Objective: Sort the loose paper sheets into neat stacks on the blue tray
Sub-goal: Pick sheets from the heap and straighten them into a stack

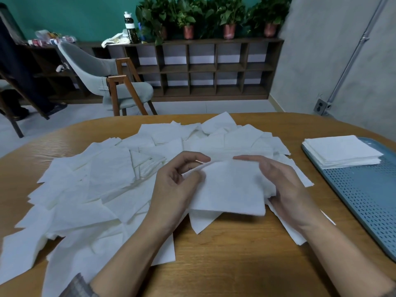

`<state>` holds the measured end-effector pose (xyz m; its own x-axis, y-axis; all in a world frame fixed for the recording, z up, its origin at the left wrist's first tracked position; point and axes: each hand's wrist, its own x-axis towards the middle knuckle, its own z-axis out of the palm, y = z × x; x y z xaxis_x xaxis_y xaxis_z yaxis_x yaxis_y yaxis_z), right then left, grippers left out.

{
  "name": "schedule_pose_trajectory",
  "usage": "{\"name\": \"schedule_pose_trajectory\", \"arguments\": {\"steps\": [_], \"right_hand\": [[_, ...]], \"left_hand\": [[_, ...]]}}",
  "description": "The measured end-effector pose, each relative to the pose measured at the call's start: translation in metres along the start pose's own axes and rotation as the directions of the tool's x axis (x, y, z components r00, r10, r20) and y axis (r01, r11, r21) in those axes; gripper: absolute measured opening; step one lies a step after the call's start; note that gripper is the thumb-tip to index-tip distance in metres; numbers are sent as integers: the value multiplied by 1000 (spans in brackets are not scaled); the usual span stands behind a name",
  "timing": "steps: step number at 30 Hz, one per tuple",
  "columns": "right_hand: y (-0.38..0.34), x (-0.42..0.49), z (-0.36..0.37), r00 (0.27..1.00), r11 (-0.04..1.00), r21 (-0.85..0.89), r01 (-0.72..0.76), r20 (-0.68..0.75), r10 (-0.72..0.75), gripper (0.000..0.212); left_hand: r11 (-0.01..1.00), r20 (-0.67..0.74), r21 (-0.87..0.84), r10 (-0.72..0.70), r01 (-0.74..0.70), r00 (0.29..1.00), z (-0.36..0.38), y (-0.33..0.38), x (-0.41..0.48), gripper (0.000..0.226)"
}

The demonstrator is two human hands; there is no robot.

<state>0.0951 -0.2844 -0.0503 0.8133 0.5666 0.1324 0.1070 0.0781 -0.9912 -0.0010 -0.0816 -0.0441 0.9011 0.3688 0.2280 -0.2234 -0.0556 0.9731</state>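
Hands: both up over the table, sharing one small bundle, the held sheets.
Left hand: fingers curled, pinching the bundle's left edge.
Right hand: fingers stretched along the far edge, thumb tucked at the near right corner, clasping that side.
Loose pile: sprawled wide, mostly left of the hands and beyond them.
Blue tray: off to the person's right, its long axis running away from them.
Neat stack: squared up at the tray's far end; the near part is bare.
Nearer hand: the right, clearly; the left is well apart from the tray.
Next move: probably a carry rightward and away, onto that stack.
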Motion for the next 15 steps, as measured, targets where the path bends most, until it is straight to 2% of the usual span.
{"name": "schedule_pose_trajectory", "arguments": {"steps": [1,3,5,9,15], "right_hand": [[0,-1,2,1000,1000,4,-11,2,11,43],[-1,-2,5,996,998,-62,-8,-94,2,25],[0,-1,6,987,995,-97,-9,-163,-7,18],[-1,-2,8,992,995,-103,-1,-127,-13,27],[-1,-2,11,995,971,-234,52,-74,-71,50]], "left_hand": [[998,-11,63,9,-8,1000,1,-1,-1,22],[985,-28,174,17,-12,999,2,-4,-1,27],[981,-36,192,6,1,999,2,-7,0,32],[989,-53,144,-22,30,998,2,-8,0,36],[995,-52,57,-81,84,995,5,-6,0,33]]}}
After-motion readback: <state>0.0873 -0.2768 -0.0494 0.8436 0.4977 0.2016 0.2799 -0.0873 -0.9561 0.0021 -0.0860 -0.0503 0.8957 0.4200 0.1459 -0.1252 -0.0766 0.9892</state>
